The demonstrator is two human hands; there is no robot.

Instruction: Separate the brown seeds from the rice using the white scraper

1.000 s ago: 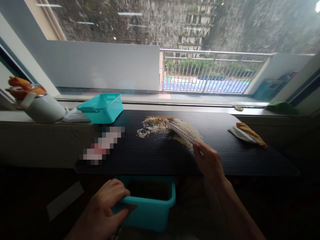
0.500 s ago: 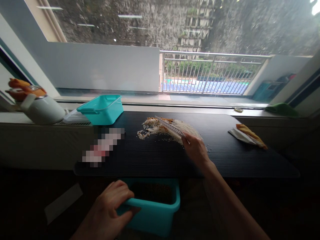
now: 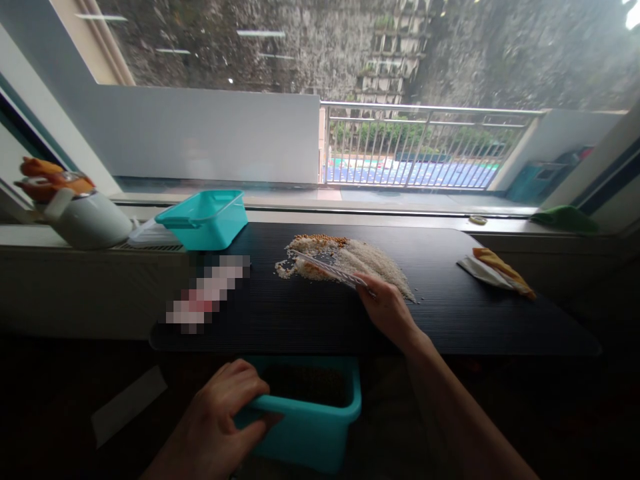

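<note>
My left hand (image 3: 220, 407) grips the near-left rim of a turquoise plastic bin (image 3: 310, 430) just below the table's front edge. Dark contents in the bin are too dim to make out. Over the table, my right hand (image 3: 390, 308) pinches one end of a thin, clear plastic piece with stripes (image 3: 334, 271); its exact kind is unclear. The piece lies tilted across a spread pile of white rice-like grains (image 3: 377, 260). Yellow-brown beans or kernels (image 3: 320, 239) sit along the pile's far edge, and some are mixed in at the left.
The dark table (image 3: 440, 327) stands against a window sill. At its back left is a second turquoise bin (image 3: 215, 223), near a white pot (image 3: 90, 217) with orange items. A blurred-out item (image 3: 207, 297) lies at left, a yellow-and-white cloth or packet (image 3: 495, 272) at right.
My right hand has drawn the striped plastic piece toward me and slightly left, uncovering more of the beans behind it. My left hand stays on the bin's rim.
</note>
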